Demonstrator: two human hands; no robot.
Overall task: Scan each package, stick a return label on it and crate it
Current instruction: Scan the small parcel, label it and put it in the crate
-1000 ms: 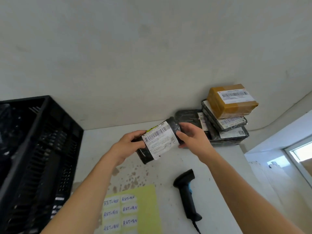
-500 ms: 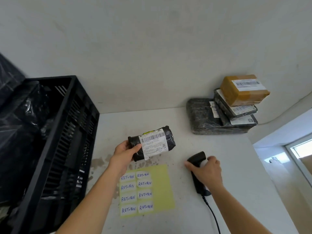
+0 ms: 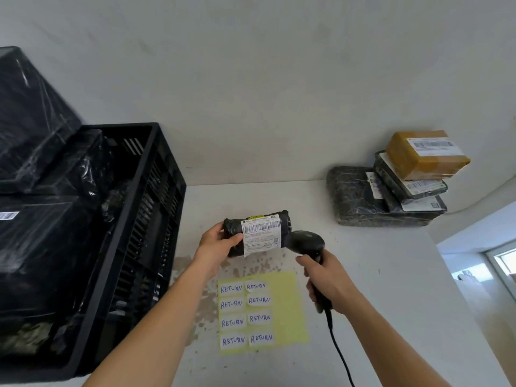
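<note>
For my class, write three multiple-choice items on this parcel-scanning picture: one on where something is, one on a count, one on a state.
1. Where does the sheet of return labels lie?
A. In the crate
B. On the table, below the hands
C. On the parcel stack

2. How many return labels are on the sheet?
A. Four
B. Six
C. Eight

3. What is the right hand doing?
A. Gripping the scanner
B. Resting flat on the table
C. Peeling a label

Answers:
1 B: the yellow sheet lies on the white table, nearer the camera than both hands.
2 C: two columns of four.
3 A: its fingers curl round the handle of the scanner, whose head sits close to the black package held by the left hand.
</note>
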